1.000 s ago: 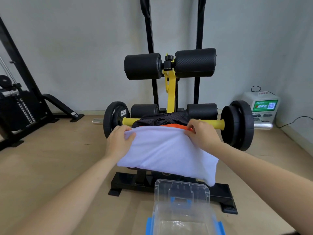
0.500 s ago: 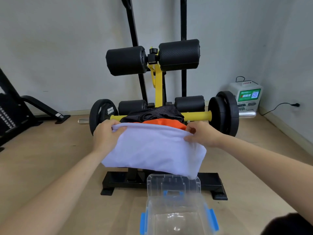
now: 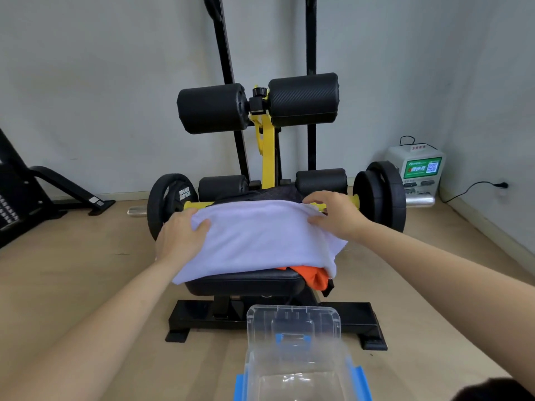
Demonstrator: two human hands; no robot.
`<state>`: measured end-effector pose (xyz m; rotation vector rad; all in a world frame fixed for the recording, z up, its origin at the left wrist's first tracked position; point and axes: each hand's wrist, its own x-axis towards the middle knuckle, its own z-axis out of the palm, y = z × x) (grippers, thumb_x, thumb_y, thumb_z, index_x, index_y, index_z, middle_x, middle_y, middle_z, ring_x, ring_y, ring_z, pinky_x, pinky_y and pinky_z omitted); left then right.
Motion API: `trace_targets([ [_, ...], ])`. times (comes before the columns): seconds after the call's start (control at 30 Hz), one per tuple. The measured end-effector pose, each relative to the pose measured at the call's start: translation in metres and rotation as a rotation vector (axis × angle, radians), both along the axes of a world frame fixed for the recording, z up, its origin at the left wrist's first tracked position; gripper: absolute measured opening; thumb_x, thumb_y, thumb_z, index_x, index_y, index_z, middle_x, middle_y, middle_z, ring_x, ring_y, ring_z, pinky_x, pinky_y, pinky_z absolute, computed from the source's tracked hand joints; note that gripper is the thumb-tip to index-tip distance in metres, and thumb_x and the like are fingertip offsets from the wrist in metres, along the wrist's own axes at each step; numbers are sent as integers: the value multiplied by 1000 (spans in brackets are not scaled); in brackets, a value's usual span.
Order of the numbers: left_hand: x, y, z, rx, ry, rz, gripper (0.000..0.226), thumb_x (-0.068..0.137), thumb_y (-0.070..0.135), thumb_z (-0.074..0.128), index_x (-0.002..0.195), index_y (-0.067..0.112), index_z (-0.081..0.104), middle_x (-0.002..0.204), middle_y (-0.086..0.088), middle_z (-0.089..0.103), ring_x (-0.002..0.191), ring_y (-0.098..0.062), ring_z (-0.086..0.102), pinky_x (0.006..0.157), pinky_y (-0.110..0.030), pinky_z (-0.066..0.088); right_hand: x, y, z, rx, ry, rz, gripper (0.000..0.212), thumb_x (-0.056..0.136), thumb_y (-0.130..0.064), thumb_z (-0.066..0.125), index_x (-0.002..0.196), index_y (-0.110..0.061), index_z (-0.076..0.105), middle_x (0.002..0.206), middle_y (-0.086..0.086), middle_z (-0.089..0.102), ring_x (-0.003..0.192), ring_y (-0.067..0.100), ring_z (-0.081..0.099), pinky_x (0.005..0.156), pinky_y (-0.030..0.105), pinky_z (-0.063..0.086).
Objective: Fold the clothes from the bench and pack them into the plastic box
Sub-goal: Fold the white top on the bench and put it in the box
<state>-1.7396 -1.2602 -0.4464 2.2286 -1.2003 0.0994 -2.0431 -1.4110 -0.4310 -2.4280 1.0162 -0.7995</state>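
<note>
Two bare hands hold a white garment spread over the padded seat of a bench. The left hand grips the garment's far left corner, its fingers curled over the cloth. The right hand holds the far right edge, with the thumb on top of the cloth and the fingers bent over the fold. The garment covers most of the seat, and its near right corner hangs down past the seat's edge.

An orange garment lies beneath it and shows only at the near right corner, where it droops over the seat. A dark garment is bunched at the far end of the seat, just behind the white one and between the two hands.

A clear plastic box with blue latches stands on the wooden floor in front of the bench's black base. It is well apart from the clothes, and no clothing can be seen inside it.

Behind the seat, a yellow bar carries black weight plates at both ends. Black foam rollers sit on a yellow post above it. A white machine with a green screen stands against the wall at far right.
</note>
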Motion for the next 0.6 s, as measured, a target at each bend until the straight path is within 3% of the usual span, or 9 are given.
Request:
trace_targets([
  [0.1,-24,3,5,-90,-144,-22,44,96,38,55,137,26,57,142,-2,56,121,-36,52,100,-46,44,-25,6,-9,68,-67,-34,31,82,-8,70,112,-16,69,106,-7,68,97,11,59,81,17,46],
  [0.2,-64,2,5,-129,-214,-319,43,94,41,55,134,26,62,143,2,55,128,-26,44,108,-38,34,-45,14,-19,185,-80,-71,21,84,-8,71,102,-16,70,90,-13,64,79,7,59,59,7,45],
  [0.27,-91,-2,4,-58,-237,-498,54,89,57,45,133,32,62,145,7,52,131,-21,42,110,-38,31,-55,16,-25,221,-93,-107,15,84,-13,73,97,-20,70,90,-6,66,78,13,61,56,9,45],
  [0.37,-119,-12,1,96,-313,-663,64,84,68,32,139,42,54,154,15,41,141,-15,32,112,-39,26,-66,18,-34,233,-78,-132,14,84,-15,74,89,-23,65,87,-1,63,76,14,57,62,14,45],
  [0.47,-136,-26,-4,222,-418,-722,71,82,72,19,145,48,42,161,20,27,147,-14,19,114,-39,17,-75,20,-44,246,-45,-161,17,83,-18,76,96,-16,65,88,0,63,80,17,59,72,27,51],
  [0.6,-148,-51,0,327,-502,-652,85,73,77,11,152,49,26,165,19,14,151,-20,11,114,-42,13,-79,16,-54,355,-94,-172,27,84,-26,77,105,-18,62,85,-1,64,74,12,59,62,19,46],
])
